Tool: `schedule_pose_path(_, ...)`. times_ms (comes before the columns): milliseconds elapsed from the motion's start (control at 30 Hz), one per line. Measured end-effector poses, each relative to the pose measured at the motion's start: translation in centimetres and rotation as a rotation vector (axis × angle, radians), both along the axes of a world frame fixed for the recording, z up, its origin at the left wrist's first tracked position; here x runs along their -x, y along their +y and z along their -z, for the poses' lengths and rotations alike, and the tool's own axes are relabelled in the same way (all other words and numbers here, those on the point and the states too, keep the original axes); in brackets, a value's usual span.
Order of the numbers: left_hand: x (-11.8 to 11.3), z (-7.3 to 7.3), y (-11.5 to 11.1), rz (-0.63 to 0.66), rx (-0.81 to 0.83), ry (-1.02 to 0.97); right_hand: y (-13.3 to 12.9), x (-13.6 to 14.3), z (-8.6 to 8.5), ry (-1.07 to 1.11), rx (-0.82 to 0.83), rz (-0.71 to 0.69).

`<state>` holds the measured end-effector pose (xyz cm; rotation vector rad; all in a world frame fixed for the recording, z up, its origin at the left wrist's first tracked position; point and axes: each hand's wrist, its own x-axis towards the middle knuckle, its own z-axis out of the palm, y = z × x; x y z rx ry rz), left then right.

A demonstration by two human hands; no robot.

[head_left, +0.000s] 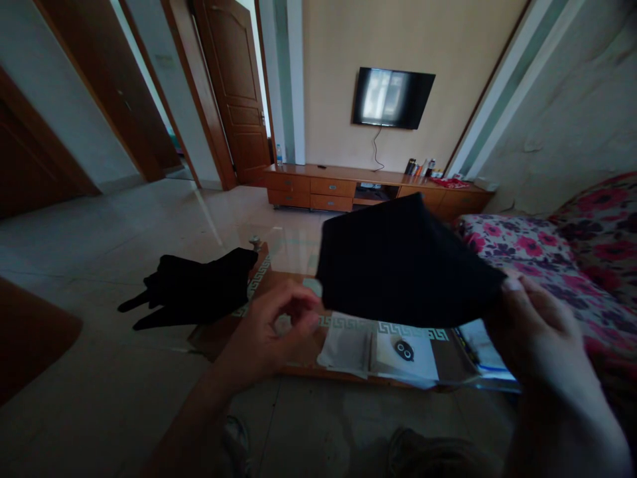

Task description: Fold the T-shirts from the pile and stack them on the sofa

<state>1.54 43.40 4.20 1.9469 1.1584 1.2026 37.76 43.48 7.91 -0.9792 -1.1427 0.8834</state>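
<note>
A black cloth [398, 265] is spread out in the air above the glass-topped coffee table [298, 362]. My right hand [530, 318] pinches its right corner between thumb and fingers. At the cloth's lower left edge is my left hand [279, 325], its thumb and fingers curled together; whether they grip the edge is hard to tell. Another black garment [199, 285], with narrow strips hanging to the left, lies over the table's left end.
Papers [348, 348] and a dark oval item with two rings [404, 350] lie on the table. Beyond stand a low wooden cabinet [291, 189] and a wall television [393, 97]. A flowered sofa [527, 242] is at the right.
</note>
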Motion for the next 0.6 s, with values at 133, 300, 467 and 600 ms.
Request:
schedule_pose_path(133, -3.7, -0.3, -2.2, 0.106, 0.123, 0.036, 0.0, 4.4, 0.5, 0.117, 0.159, -0.271)
schedule_pose_path(300, -6.3, 1.5, -2.6, 0.363, 0.378, 0.103, -0.9, 8.8, 1.8, 0.066, 0.281, -0.514)
schedule_pose_path(467, -7.9, 2.9, -1.9, 0.401, 0.294, 0.048, -0.7, 9.8, 3.5, 0.070, 0.297, -0.544)
schedule_pose_path(600, -5.2, 3.3, 0.8, 0.081, 0.197, -0.193, -0.1, 8.4, 3.1, -0.062, 0.148, -0.471)
